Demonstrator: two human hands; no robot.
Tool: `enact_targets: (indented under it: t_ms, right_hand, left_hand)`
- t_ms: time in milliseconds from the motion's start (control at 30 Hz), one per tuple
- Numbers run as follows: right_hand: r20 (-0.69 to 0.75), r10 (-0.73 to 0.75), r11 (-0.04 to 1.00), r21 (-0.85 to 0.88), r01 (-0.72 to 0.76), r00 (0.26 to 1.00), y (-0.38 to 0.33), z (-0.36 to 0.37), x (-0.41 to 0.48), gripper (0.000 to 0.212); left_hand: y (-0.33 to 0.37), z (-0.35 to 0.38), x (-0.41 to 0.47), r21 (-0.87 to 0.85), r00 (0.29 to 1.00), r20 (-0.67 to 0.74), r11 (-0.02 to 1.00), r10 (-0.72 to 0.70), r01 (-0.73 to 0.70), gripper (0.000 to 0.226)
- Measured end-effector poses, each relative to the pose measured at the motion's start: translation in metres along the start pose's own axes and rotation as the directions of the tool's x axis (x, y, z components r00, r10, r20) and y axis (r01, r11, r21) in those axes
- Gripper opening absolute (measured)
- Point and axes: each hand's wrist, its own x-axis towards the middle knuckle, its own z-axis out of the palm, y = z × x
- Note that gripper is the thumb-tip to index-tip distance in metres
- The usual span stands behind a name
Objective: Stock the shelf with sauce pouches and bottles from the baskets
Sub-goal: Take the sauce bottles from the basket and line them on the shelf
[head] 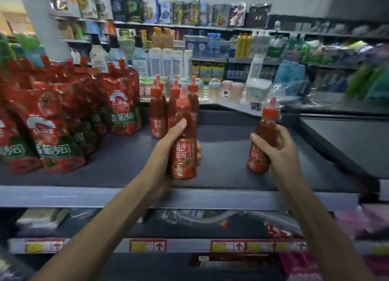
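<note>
My left hand (168, 141) grips a red sauce bottle (183, 133) upright above the front of the dark shelf (227, 154). My right hand (275, 146) holds a second red sauce bottle (263, 141), tilted slightly, over the shelf's right part. Several red bottles (160, 110) stand together at the shelf's middle back. Rows of red sauce pouches (124, 106) with spouts fill the shelf's left side.
The shelf's grey front lip (210, 196) runs across below my hands. A lower shelf (189, 224) holds dark packets, with price tags (148, 245) on its edge. Behind, other shelves carry bottles, jars (231, 91) and packets. Pink packs (357, 219) lie at the lower right.
</note>
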Motion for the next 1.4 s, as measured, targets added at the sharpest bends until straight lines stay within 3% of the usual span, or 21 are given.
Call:
enact_targets:
  t_ms: [267, 433, 567, 633, 700, 800, 867, 933, 1000, 1100, 1300, 1400]
  right_hand:
    - [-0.030, -0.044, 0.995, -0.091, 0.041, 0.999, 0.016, -0.036, 0.009, 0.047]
    - [-0.021, -0.107, 0.973, -0.208, 0.100, 0.994, 0.023, -0.036, 0.010, 0.046]
    - [-0.045, -0.107, 0.954, -0.286, 0.090, 0.993, 0.020, -0.040, 0.004, 0.059]
    - [-0.099, -0.091, 0.949, -0.311, 0.056, 0.991, 0.019, -0.044, -0.005, 0.069]
    - [-0.191, -0.104, 0.932, -0.360, 0.029, 0.976, 0.017, -0.049, -0.020, 0.072]
    - [-0.257, -0.264, 0.895, -0.425, 0.137, 0.930, 0.003, -0.050, -0.050, 0.056]
    - [-0.200, -0.361, 0.883, -0.389, 0.264, 0.911, -0.014, -0.042, -0.063, 0.035]
    - [-0.049, -0.354, 0.888, -0.330, 0.319, 0.934, -0.025, -0.028, -0.067, 0.025]
    - [0.149, -0.238, 0.913, -0.303, 0.274, 0.960, -0.030, -0.013, -0.063, 0.033]
    - [0.355, -0.044, 0.941, -0.298, 0.157, 0.934, -0.034, 0.007, -0.051, 0.052]
    - [0.289, -0.138, 0.839, -0.474, 0.266, 0.947, -0.027, 0.040, -0.034, 0.055]
    - [0.269, -0.103, 0.872, -0.439, 0.217, 0.958, -0.018, 0.051, -0.025, 0.055]
  left_hand:
    - [-0.017, 0.037, 0.027, 0.076, 0.991, 0.098, 0.992, 0.096, -0.103, 0.048]
    - [-0.029, 0.050, 0.035, 0.104, 0.984, 0.065, 0.979, 0.168, -0.174, 0.066]
    - [-0.038, 0.053, 0.035, 0.118, 0.979, 0.050, 0.972, 0.198, -0.202, 0.040]
    - [-0.041, 0.051, 0.035, 0.143, 0.979, 0.052, 0.969, 0.198, -0.203, 0.034]
    - [-0.043, 0.051, 0.034, 0.174, 0.980, 0.054, 0.964, 0.193, -0.199, 0.045]
    - [-0.044, 0.050, 0.033, 0.198, 0.979, 0.056, 0.959, 0.196, -0.204, 0.047]
    - [-0.041, 0.051, 0.032, 0.222, 0.976, 0.060, 0.950, 0.210, -0.218, 0.042]
    - [-0.036, 0.053, 0.030, 0.236, 0.970, 0.080, 0.941, 0.228, -0.241, 0.040]
    - [-0.031, 0.055, 0.026, 0.234, 0.966, 0.082, 0.937, 0.247, -0.260, 0.041]
    - [-0.023, 0.058, 0.022, 0.232, 0.959, 0.053, 0.930, 0.280, -0.284, 0.041]
    - [-0.018, 0.057, 0.019, 0.314, 0.940, -0.009, 0.894, 0.340, -0.320, 0.035]
    - [-0.014, 0.044, 0.022, 0.423, 0.942, -0.004, 0.854, 0.335, -0.302, 0.039]
